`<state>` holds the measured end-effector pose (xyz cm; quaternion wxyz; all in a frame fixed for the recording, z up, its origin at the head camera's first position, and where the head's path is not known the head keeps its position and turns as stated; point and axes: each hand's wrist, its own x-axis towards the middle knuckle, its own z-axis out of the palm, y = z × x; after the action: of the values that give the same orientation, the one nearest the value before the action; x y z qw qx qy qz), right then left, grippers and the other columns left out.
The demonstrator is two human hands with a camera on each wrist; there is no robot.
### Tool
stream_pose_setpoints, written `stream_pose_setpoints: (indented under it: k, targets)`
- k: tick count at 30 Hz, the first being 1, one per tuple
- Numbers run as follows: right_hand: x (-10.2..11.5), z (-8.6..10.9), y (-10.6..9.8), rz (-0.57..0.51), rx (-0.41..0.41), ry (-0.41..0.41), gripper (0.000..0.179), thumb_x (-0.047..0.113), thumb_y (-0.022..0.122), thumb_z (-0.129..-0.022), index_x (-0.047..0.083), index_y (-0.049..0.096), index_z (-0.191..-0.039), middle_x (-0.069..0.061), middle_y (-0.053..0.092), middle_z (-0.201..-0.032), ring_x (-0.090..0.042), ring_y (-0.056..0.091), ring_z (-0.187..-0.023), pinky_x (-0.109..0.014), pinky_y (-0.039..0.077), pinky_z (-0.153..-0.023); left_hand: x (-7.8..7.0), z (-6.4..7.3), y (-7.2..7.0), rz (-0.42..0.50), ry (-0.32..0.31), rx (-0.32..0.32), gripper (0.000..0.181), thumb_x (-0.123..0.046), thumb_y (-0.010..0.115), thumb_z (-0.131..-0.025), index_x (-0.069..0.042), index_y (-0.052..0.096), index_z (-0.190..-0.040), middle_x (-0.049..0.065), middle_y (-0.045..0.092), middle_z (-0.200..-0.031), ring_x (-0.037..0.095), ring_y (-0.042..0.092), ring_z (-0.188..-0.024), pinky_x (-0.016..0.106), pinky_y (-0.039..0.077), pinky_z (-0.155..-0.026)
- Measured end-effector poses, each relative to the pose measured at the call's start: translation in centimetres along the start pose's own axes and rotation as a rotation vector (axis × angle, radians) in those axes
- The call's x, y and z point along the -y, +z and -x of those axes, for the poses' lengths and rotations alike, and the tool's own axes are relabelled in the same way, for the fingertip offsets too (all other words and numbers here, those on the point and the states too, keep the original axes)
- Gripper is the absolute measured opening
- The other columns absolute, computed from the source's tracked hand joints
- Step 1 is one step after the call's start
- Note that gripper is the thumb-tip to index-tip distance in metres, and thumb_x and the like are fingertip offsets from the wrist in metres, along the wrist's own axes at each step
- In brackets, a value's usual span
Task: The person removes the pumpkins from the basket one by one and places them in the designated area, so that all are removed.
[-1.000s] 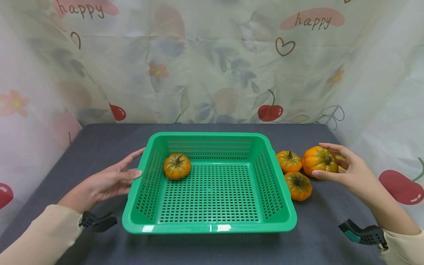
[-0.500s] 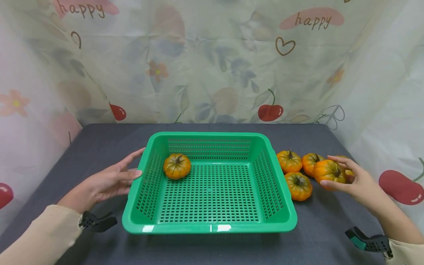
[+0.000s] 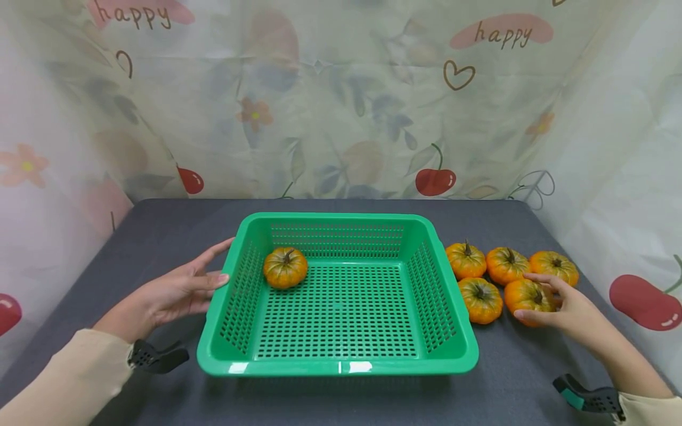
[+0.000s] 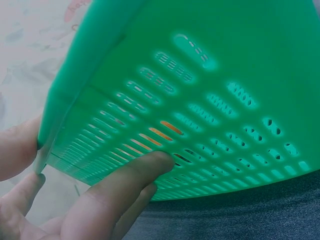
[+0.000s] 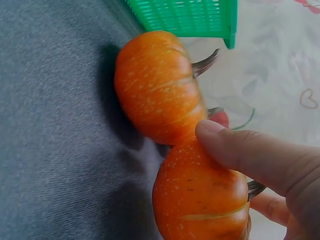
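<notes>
A green plastic basket (image 3: 338,367) with slotted walls stands mid-table, one small orange pumpkin (image 3: 285,268) inside at its back left. My left hand (image 3: 178,291) holds the basket's left rim; in the left wrist view its fingers (image 4: 120,185) lie against the outer wall. On the right, my right hand (image 3: 570,307) grips a pumpkin (image 3: 527,299) between thumb and fingers, low at the table. In the right wrist view the thumb (image 5: 240,150) presses on that pumpkin (image 5: 200,195), beside another pumpkin (image 5: 157,85). Part of the right-hand fingers is hidden behind the held pumpkin.
Right of the basket, several more pumpkins lie close together: one at the back (image 3: 466,260), one in front (image 3: 481,300), one in the middle (image 3: 508,265) and one far right (image 3: 554,266). A patterned curtain (image 3: 341,118) surrounds the dark table (image 3: 176,225).
My right hand has carried its pumpkin forward toward me and down, beside the front pumpkin. The pumpkins behind it now show fully. My left hand and the basket stay put.
</notes>
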<state>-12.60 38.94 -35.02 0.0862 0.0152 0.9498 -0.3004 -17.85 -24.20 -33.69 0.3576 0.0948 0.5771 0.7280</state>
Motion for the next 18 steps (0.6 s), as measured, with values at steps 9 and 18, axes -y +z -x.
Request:
stream_pose_setpoints:
  k: [9,18]
  targets:
    - [-0.37,-0.18,0.43,0.025,0.018,0.027,0.087,0.043,0.072,-0.085,0.000,0.029,-0.148,-0.042,0.029,-0.141,-0.057,0.030,-0.124,-0.071,0.038,-0.087,-0.04,-0.07,-0.03,0.001,-0.004,0.000,0.082,-0.007,0.047,-0.102,-0.038,-0.008,-0.154,0.005,0.058,-0.131,0.028,0.068,-0.107,0.050,0.053,-0.092]
    - [-0.78,-0.67,0.85,0.045,0.033,0.013,0.085,0.041,0.073,-0.085,-0.002,0.031,-0.145,-0.042,0.031,-0.139,-0.058,0.032,-0.122,-0.071,0.039,-0.087,-0.05,-0.12,-0.09,0.004,-0.003,0.007,0.082,-0.007,0.047,-0.102,-0.038,-0.008,-0.154,0.005,0.058,-0.132,0.028,0.067,-0.107,0.050,0.053,-0.092]
